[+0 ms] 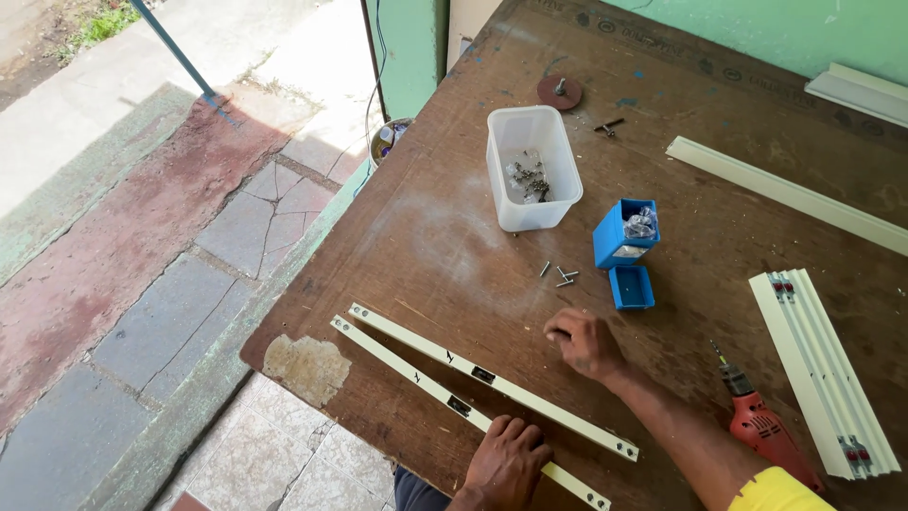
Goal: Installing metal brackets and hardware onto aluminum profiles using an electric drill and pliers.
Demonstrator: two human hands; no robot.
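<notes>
I see my left hand (506, 461) pressed flat on the nearer cream rail (463, 409), gripping nothing; my right hand (582, 341), loosely curled and empty, rests beside the loose screws (558, 275).

Brown, paint-flecked wooden table (445, 237). Lying directly on it: two long cream metal strips (492, 383), clear plastic tub (532, 167) holding screws, two small blue boxes (624, 251), loose screws (560, 274), red drill (764, 431), white ribbed profiles (823, 369), reddish disc (560, 92).
</notes>
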